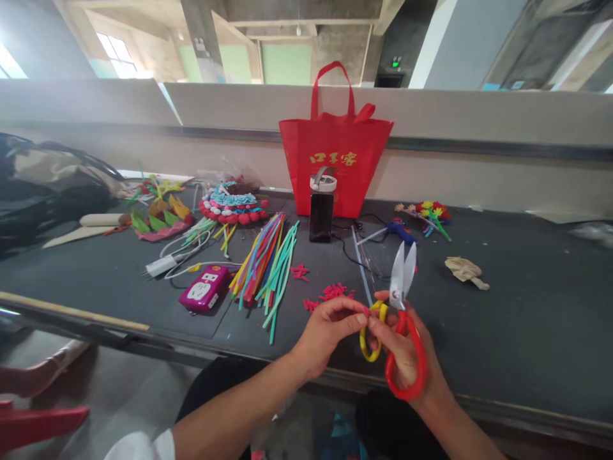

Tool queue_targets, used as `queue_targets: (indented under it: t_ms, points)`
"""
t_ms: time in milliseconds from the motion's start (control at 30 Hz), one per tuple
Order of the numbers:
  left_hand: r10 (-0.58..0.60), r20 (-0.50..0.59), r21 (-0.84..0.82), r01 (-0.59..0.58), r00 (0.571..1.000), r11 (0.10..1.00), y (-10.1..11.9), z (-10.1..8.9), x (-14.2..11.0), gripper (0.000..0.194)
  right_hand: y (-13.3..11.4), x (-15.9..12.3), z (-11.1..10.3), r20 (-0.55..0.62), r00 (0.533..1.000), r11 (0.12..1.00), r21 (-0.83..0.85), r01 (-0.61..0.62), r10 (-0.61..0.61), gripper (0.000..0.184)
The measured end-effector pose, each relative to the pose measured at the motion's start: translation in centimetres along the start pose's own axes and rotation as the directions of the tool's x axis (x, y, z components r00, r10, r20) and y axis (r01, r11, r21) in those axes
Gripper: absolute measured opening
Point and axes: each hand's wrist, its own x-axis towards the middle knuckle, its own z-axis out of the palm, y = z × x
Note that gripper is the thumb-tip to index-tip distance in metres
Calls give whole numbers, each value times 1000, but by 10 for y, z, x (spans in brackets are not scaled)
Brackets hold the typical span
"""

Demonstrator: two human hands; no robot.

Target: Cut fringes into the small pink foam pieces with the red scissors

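Observation:
My left hand (330,329) pinches a small pink piece (366,312) between thumb and fingertips. The fingertips of my right hand (416,351) meet it there. Scissors (420,358) with a red handle are held in my right hand, blades pointing up and slightly parted. A yellow loop (364,345) hangs at the fingers between both hands; I cannot tell whether it belongs to the scissors. Just beyond my left hand lies a pile of short red-pink pieces (335,292), with a smaller cluster (300,272) to its left.
Colourful fuzzy stems (258,262) lie left of centre beside a purple power socket (205,291). A phone (320,217) leans upright before a red bag (338,153). A blue glue gun (401,231), crumpled beige material (465,272) and craft flowers (433,214) lie to the right.

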Motion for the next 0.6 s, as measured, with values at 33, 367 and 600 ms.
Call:
queue_targets:
  t_ms: [33,367,600]
  points:
    - [-2,-12,11,2,1000,1000,0,1,0,18,-1,0,-1,-22,999,996,-80,24,-25,52]
    - [29,-83,-25,-31,996,999,2,-3,4,22,-8,3,-6,71,958,773,-575,267,-278,34]
    - [75,-127,-52,-82,989,995,14,-9,7,22,7,14,-22,302,868,400,-794,458,-393,33]
